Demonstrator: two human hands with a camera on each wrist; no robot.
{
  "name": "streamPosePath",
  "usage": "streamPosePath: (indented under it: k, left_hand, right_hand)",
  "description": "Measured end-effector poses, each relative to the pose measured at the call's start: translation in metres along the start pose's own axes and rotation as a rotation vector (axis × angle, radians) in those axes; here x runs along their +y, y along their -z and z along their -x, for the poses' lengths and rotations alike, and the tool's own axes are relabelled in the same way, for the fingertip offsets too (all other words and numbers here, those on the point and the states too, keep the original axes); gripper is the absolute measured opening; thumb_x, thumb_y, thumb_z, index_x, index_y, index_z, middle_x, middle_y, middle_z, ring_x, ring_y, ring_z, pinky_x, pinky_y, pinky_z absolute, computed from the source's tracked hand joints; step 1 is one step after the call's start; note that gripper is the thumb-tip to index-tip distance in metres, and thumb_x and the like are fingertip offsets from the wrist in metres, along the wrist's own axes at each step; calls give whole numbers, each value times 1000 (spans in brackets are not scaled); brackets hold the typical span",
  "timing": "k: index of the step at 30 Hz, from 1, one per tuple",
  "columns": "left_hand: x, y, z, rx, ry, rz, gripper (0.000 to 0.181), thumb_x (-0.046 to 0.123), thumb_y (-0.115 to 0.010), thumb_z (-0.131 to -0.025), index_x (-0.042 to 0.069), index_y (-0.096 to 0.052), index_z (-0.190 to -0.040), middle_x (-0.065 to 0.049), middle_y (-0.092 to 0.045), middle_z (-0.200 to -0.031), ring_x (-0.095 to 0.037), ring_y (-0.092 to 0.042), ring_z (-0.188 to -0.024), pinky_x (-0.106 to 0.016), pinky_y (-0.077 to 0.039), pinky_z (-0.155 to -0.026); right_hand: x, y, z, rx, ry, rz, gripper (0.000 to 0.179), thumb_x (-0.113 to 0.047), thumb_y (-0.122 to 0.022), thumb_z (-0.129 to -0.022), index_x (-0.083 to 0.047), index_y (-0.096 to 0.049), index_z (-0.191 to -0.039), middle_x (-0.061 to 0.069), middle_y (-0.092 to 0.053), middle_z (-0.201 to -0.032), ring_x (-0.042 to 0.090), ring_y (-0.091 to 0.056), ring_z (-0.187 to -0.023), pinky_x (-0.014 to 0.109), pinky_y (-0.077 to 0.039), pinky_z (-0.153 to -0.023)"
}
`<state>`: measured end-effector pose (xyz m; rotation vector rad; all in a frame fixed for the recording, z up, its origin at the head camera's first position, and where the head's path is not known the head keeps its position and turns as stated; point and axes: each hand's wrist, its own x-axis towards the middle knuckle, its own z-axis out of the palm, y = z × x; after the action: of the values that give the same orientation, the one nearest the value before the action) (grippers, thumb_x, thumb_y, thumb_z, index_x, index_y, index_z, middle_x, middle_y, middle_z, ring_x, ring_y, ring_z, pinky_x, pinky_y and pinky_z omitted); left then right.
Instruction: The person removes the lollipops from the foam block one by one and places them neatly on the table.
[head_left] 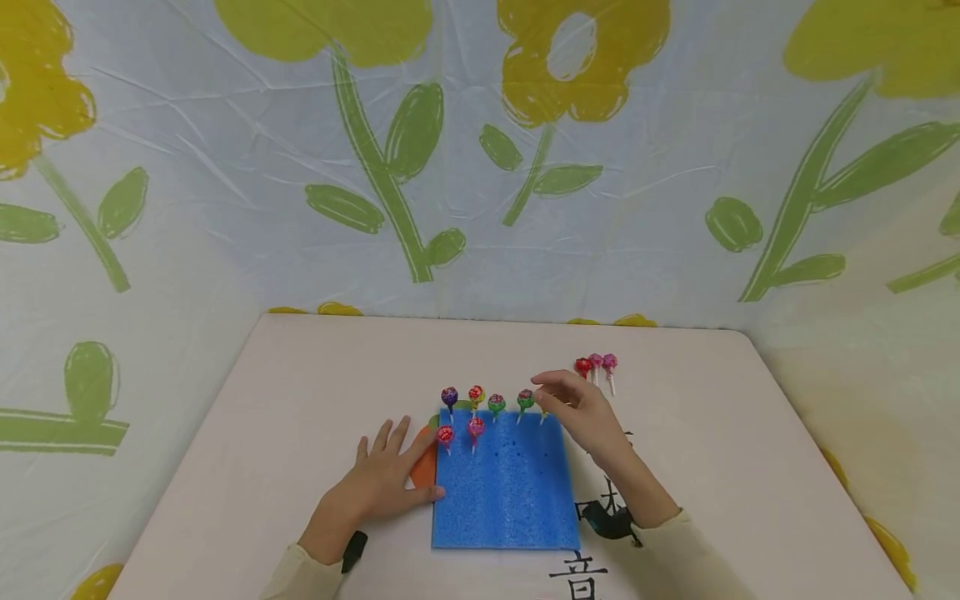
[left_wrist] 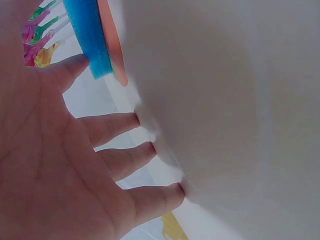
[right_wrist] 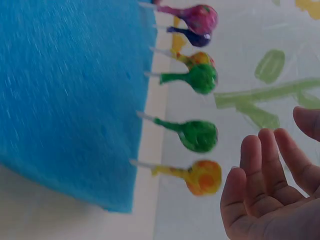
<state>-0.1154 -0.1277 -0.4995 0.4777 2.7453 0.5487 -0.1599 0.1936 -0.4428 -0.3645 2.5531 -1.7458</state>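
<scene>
A blue foam slab (head_left: 517, 500) lies on the table with several wrapped lollipops standing in it by their sticks. Along its far edge are a purple lollipop (head_left: 449, 397), a yellow-and-red one (head_left: 476, 393), two green ones (right_wrist: 198, 136) and a yellow one (right_wrist: 204, 177); two red-pink ones (head_left: 476, 427) stand closer in at the left. My left hand (head_left: 390, 479) is spread at the slab's left side, one fingertip touching its edge and other fingertips on the table. Loosely bent and holding nothing, my right hand (head_left: 588, 417) hovers beside the yellow lollipop, apart from it in the right wrist view.
Beyond my right hand, three loose lollipops (head_left: 596, 362) lie on the table, red and pink. A flat orange piece (head_left: 424, 467) sticks out from under the slab's left side. Black printed characters (head_left: 581, 575) mark the tabletop. A flower-patterned cloth (head_left: 480, 250) hangs behind the table.
</scene>
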Motion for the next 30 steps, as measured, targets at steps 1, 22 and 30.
streamPosePath:
  k: [1,22,30]
  left_hand:
    - [0,0,0,0,0,1,88,71,-61,-86,26,-36,-157,-21,-18,-163,-49,-10,-148,-74,-8,-109]
    - [-3,-5,-3,10,1,-15,89,74,-59,-85,28,-35,-157,-20,-18,-163,-47,-9,-148,-73,-7,-110]
    - [-5,-6,-4,12,0,-24,90,74,-58,-84,28,-35,-157,-19,-18,-164,-47,-9,-148,-73,-7,-110]
  right_hand:
    - [0,-4,1,-13,2,-7,27,-21,-66,-99,-10,-67,-123,9,-68,-108,27,-62,-97,38,-54,-81]
    - [10,-56,-2,-262,39,64,32,-22,-67,-98,-9,-66,-128,2,-69,-106,20,-63,-96,35,-52,-78]
    - [11,-61,-3,-317,40,70,35,-20,-66,-99,-9,-64,-131,3,-69,-110,22,-63,-101,38,-52,-80]
